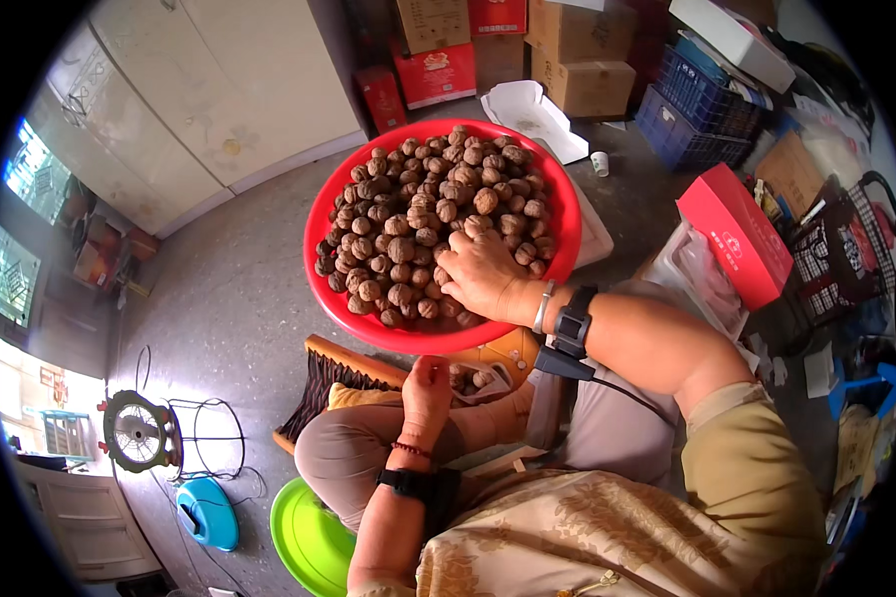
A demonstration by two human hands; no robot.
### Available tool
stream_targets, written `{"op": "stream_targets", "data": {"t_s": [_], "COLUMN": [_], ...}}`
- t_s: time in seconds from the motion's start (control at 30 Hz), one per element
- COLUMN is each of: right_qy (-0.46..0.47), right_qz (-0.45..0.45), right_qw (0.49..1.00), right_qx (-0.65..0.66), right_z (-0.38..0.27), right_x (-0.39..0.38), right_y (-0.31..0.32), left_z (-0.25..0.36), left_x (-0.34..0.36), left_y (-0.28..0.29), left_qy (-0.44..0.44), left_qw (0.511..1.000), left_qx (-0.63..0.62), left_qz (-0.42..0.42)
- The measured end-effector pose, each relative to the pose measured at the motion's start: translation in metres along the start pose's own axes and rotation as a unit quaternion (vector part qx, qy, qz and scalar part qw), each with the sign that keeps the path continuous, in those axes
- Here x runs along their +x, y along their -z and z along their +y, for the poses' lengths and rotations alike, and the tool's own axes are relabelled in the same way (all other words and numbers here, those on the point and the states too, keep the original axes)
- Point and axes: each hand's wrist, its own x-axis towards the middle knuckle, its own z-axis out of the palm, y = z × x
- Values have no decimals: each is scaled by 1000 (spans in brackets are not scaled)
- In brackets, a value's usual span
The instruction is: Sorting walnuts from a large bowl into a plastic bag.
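A wide red basin (570, 214) heaped with brown walnuts (400, 249) stands in front of me. My right hand (486, 274) reaches over its near right side, fingers curled down among the nuts and closed around a walnut (476, 227) at the fingertips. Below the basin's near rim, my left hand (426, 398) is held closed above my lap; whatever is inside it is hidden. Just right of that hand, several more walnuts (473, 379) lie low down between my legs, partly covered by the basin and my hand.
A green basin (304, 537) sits at lower left, with a blue basin (209, 512) and a round stand (137, 430) farther left. Right of me are a red box (735, 236) and a checked bag (846, 254). Cardboard boxes (587, 60) and blue crates (695, 109) stack up at the back.
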Motion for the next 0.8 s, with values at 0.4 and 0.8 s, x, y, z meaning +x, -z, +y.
{"op": "stream_targets", "data": {"t_s": [0.4,0.8], "right_qy": [24,6], "right_qz": [70,25], "right_qw": [994,967], "right_qx": [84,252], "right_z": [1,0], "right_x": [1,-9], "right_y": [-1,15], "left_z": [1,4], "left_x": [2,0], "left_y": [1,0], "left_qy": [-26,-43], "left_qw": [1000,999], "left_qx": [-3,16], "left_qz": [-5,10]}}
